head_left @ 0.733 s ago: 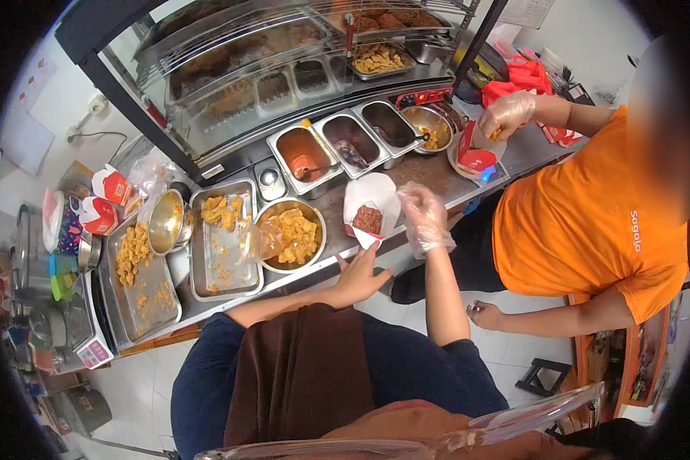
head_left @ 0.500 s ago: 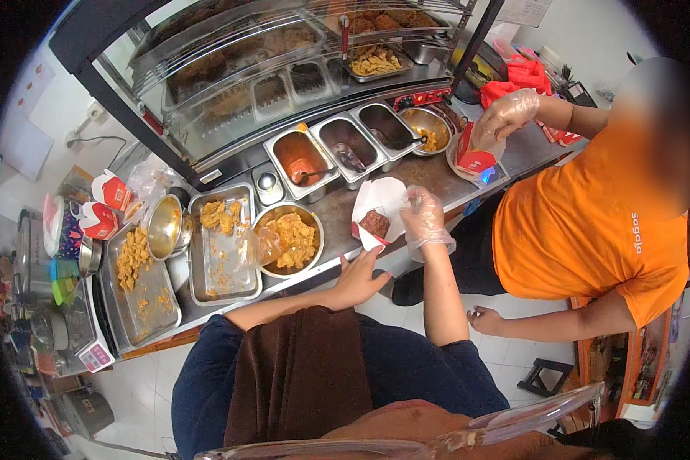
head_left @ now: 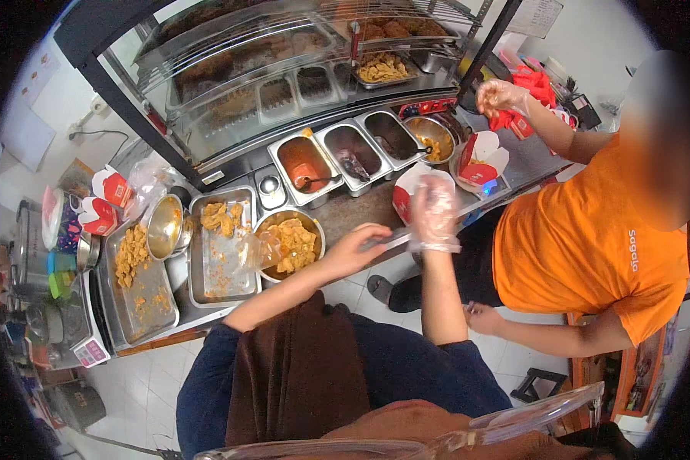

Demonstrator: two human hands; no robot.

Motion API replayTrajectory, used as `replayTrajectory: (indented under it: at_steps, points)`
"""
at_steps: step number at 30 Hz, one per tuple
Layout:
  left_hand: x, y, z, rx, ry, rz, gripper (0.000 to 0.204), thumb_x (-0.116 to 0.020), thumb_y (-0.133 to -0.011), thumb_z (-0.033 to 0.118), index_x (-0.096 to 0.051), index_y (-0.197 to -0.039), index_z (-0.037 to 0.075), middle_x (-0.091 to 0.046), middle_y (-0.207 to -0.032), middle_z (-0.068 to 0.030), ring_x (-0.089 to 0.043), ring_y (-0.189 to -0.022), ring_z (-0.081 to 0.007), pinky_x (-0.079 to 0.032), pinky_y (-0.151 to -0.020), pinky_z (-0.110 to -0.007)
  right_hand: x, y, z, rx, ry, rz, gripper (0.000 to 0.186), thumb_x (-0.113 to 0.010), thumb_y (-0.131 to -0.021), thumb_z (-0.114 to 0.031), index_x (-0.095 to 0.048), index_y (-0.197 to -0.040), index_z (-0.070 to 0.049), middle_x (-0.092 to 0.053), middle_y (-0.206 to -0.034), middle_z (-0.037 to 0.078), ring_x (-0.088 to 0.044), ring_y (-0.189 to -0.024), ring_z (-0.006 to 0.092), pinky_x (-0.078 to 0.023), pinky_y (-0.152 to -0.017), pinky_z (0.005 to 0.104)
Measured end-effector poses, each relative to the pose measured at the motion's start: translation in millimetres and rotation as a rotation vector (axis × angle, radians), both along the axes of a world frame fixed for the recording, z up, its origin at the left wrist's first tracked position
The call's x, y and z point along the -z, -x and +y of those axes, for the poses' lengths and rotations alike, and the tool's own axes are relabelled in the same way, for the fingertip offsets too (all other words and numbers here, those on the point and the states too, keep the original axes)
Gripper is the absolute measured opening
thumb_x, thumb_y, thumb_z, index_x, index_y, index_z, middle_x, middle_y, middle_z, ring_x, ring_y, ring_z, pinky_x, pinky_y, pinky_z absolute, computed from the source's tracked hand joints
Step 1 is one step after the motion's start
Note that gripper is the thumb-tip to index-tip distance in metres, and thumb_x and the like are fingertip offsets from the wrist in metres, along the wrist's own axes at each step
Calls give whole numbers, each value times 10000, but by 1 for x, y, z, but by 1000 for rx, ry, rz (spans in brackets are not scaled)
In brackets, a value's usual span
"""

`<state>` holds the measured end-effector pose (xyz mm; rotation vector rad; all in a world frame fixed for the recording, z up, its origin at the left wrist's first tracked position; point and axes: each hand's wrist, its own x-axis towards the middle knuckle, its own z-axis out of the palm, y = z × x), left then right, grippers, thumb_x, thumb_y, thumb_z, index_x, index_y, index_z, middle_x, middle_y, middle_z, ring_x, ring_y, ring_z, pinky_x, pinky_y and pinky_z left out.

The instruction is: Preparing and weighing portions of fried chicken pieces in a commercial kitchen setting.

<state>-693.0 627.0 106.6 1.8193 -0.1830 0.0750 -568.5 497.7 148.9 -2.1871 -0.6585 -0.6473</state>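
Note:
My bare left hand (head_left: pixel 358 247) is raised near the counter's front edge, its fingers loosely curved and apart, holding nothing. My right hand (head_left: pixel 435 211), in a clear plastic glove, is blurred in front of an open red-and-white paper box (head_left: pixel 405 192); whether it grips the box is unclear, and the box's contents are hidden. Left of my hands is a steel bowl of fried pieces (head_left: pixel 296 241) with a plastic bag on it. Behind them are three steel containers of sauces (head_left: pixel 353 159).
A co-worker in orange (head_left: pixel 575 230) stands at right, one gloved hand (head_left: pixel 501 98) raised above another paper box (head_left: pixel 479 162). Trays of fried pieces (head_left: pixel 136 295) line the counter's left. A glass warming cabinet (head_left: pixel 245 115) rises behind. A floor stand (head_left: pixel 537 383) is lower right.
The box near me has shifted back and rightward. My left hand has left it and lifted; my right hand moved with it. The co-worker's gloved hand rose away from their box.

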Motion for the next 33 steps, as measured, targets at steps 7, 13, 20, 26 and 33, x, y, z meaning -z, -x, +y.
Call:
replayTrajectory:
  at_steps: [7, 13, 20, 26, 33]
  points:
    - [-40, 105, 54, -294, 191, 83, 204, -519, -802, 43, -547, -1003, 25, -546, -991, -71, -535, -888, -140, -417, -767, -256, 97, 7, 77, -147, -1178, 1213, 357, -512, -785, -224, -444, -1079, -33, -522, -1048, 141, -537, -871, 248, -428, -721, 331]
    - [-38, 158, 87, -734, -228, -45, 166, -544, -772, 41, -560, -936, 17, -555, -936, -88, -526, -805, -142, -414, -730, -266, 90, 3, 94, -349, -1485, 1240, 277, -491, -818, -93, -396, -1077, -69, -485, -929, 93, -496, -827, 198, -427, -736, 372]
    - [-23, 169, 107, -828, -528, -134, 176, -571, -711, 20, -550, -885, 26, -542, -893, -98, -495, -782, -219, -404, -700, -294, 96, 42, 85, -264, -1236, 1203, 105, -454, -822, -67, -471, -912, -16, -523, -817, 75, -525, -709, 174, -482, -670, 332]
    - [-9, 166, 116, -798, -570, -112, 216, -609, -682, 39, -542, -887, 30, -526, -923, -104, -489, -822, -240, -405, -702, -311, 73, 99, 61, -230, -948, 1198, 185, -407, -829, -100, -490, -807, 63, -555, -746, 108, -544, -676, 173, -490, -665, 308]
    - [-5, 161, 117, -723, -467, -79, 238, -654, -654, 61, -541, -860, 25, -522, -934, -104, -497, -862, -254, -396, -743, -323, 56, 137, 10, -487, -853, 1442, 228, -559, -783, -141, -446, -875, 35, -528, -792, 110, -536, -652, 200, -448, -608, 323]
